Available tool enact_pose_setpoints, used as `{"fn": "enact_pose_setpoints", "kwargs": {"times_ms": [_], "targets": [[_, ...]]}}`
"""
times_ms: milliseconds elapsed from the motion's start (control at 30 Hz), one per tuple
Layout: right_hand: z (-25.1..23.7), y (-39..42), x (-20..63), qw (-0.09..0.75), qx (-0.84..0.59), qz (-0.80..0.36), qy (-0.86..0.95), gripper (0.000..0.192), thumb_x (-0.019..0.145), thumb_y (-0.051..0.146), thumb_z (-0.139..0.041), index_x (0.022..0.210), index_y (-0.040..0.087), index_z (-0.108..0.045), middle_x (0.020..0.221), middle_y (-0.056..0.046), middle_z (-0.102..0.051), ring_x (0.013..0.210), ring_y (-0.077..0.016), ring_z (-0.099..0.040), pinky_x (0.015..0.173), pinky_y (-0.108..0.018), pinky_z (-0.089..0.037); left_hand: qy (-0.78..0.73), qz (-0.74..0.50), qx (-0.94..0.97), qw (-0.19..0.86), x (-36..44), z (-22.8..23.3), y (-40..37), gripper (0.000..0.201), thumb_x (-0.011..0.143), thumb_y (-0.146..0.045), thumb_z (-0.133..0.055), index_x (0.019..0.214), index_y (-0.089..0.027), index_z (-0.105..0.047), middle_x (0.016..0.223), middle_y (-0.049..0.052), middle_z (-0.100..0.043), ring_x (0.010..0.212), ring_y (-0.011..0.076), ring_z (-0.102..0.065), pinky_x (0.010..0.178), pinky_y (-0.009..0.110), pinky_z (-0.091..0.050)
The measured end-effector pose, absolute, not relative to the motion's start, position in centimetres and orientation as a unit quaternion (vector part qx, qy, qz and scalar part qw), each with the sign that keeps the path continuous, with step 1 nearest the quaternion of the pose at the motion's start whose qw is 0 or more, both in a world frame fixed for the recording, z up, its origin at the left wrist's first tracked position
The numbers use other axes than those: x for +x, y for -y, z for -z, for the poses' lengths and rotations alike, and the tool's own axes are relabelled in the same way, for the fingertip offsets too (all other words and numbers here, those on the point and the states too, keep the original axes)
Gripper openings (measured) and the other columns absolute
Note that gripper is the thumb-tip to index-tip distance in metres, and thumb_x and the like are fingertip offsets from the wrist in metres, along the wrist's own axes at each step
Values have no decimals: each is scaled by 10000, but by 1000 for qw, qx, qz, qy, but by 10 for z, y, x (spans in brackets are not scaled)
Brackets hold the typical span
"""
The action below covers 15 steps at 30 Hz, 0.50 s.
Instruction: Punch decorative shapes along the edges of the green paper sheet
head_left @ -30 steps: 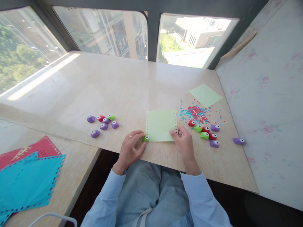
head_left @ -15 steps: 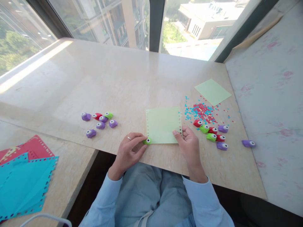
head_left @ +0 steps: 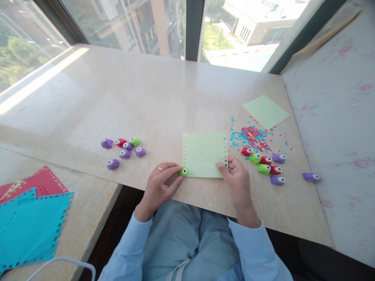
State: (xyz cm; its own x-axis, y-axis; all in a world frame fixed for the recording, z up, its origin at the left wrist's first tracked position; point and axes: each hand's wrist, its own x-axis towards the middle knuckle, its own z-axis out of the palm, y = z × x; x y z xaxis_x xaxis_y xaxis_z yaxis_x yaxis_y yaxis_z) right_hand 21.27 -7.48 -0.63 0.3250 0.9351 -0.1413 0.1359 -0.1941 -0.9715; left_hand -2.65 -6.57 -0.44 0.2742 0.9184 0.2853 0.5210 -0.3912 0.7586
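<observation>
- Green punch sits pinched in the left hand at the paper's near-left corner on the counter.
- Right hand pins the opposite edge; best keep it flat so the holes line up.

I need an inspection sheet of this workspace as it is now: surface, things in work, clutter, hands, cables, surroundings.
Surface: beige marble-look table, sunlit at the far left.
Things in work: light green sheet lying flat, small holes along its left and right edges; green punch at its near left corner.
Clutter: six small punches to the left; seven more to the right; red and blue paper bits; a second green sheet; teal and red punched papers on the side table.
Hands: left hand grips the green punch; right hand holds the sheet's near right corner.
Cables: nothing seen.
Surroundings: windows with buildings and trees outside.
</observation>
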Motion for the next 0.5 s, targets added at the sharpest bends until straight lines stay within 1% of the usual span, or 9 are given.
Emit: {"fn": "enact_pose_setpoints", "kwargs": {"times_ms": [133,500], "targets": [[7,75,213,492,-645,-421,406,312,820,454,-694,1028,231,-632,910,-53,-749,866,-250,-708,736,-364,-567,-481,-363,748,276,-27,4,65,205,893,-245,-657,1089,-229,-714,1064,86,-709,1002,226,-665,871,389,-574],[9,74,214,490,-647,-416,411,329,817,456,-692,1036,218,-636,901,-52,-747,831,-243,-703,744,-369,-559,-483,-364,748,273,-27,6,64,212,885,-225,-667,1092,-232,-715,1077,78,-709,1013,223,-662,889,392,-567]]}}
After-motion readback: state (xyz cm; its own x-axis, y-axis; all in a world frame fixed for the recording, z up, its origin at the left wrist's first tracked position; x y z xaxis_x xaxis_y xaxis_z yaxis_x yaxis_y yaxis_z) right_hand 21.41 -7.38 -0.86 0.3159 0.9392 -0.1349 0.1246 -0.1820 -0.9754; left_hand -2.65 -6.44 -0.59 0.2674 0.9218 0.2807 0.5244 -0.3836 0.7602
